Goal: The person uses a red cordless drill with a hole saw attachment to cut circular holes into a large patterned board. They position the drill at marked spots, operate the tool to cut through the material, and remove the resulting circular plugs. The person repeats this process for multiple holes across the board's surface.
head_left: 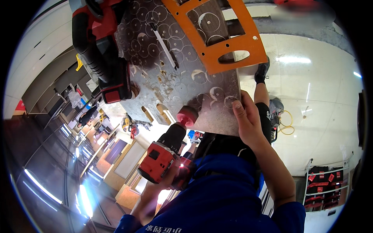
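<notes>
Drill [156, 162] sits clasped in left hand [167, 180]; right hand [250, 123] grips board [217, 121] by edge.

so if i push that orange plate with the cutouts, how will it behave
The orange plate likely stays stiff, its edges looking straight. Its big openings should keep it fairly light for its size. Pushed right, it might tip, since it overhangs the board.
</notes>
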Demonstrator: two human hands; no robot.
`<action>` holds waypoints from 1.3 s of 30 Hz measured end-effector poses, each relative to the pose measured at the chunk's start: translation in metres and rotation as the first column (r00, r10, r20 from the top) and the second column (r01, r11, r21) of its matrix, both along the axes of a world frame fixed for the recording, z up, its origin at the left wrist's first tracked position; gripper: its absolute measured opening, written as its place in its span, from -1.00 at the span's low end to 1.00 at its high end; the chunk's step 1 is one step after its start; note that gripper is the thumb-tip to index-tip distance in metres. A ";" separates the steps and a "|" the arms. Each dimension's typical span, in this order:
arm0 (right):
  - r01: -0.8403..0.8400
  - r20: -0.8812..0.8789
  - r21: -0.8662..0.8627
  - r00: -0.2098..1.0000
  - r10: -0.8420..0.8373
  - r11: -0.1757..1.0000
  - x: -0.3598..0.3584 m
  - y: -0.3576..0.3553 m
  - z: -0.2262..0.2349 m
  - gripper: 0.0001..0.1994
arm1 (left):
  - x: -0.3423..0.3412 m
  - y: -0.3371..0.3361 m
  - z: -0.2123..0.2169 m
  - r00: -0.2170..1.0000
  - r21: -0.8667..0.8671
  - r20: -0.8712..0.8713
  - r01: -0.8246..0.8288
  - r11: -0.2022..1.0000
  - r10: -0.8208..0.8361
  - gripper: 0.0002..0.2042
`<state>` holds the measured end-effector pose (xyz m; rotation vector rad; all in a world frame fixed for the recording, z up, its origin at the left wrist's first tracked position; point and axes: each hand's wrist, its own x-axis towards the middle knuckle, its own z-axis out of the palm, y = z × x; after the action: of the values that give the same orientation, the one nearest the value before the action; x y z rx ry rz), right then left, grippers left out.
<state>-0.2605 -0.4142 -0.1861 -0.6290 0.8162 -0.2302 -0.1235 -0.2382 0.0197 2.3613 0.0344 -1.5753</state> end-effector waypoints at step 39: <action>-0.526 -0.380 -0.532 0.849 0.368 0.663 0.005 -0.034 0.003 -0.64 | 0.005 -0.017 0.000 0.964 -0.154 0.170 0.232 0.960 -0.206 -0.87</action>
<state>-0.2557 -0.4478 -0.1831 -1.4998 0.7817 0.0521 -0.1186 -0.2553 0.0194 2.4047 -0.3954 -1.4180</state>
